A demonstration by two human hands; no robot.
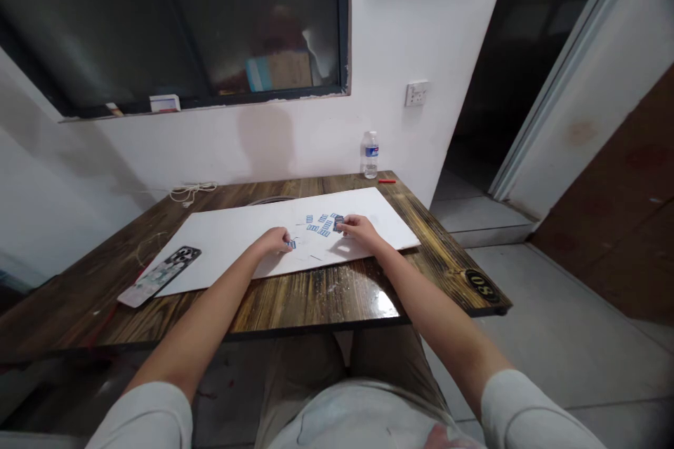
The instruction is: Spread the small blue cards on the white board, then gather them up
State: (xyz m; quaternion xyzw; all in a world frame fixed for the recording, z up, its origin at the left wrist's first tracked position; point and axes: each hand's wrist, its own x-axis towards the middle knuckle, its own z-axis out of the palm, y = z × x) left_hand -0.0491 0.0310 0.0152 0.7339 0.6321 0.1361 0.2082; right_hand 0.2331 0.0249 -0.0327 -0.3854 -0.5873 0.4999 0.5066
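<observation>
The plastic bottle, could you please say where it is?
In the head view, the plastic bottle stands right of centre on the table by the wall, just left of a red object.

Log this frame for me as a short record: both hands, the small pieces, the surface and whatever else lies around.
left hand: fingertips at a blue-and-white piece; grip unclear
right hand: pinches a dark-blue piece
loose pieces: scattered between the hands
surface: white board on a wooden table
phone: across the board's left edge
bottle: upright, near the wall
white cable: back left of table
</observation>
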